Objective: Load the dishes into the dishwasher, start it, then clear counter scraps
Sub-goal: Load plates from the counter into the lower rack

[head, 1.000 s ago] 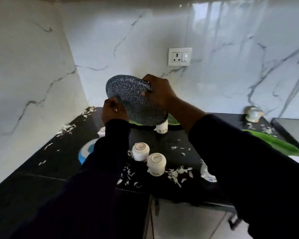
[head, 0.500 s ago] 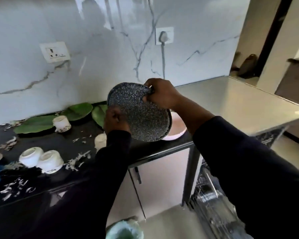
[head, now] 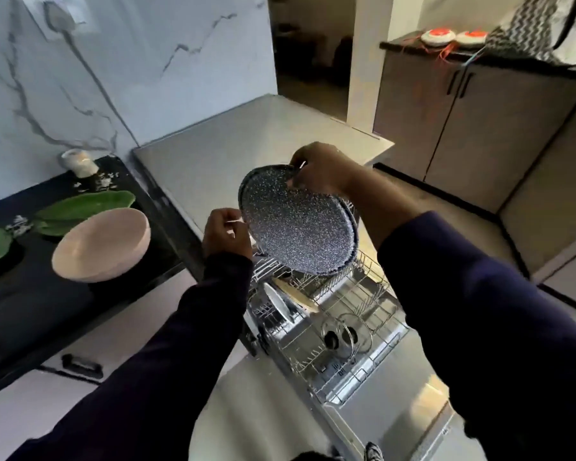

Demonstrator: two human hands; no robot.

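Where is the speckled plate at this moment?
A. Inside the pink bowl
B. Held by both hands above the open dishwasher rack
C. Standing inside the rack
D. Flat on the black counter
B: the left hand and right hand grip the rim of the speckled plate, tilted in the air over the dishwasher rack.

Dim, bluish light; a warm glow falls on the dishwasher rack (head: 340, 314). Glare streaks the marble wall (head: 113, 61). Soft motion blur throughout; edges bow outward.
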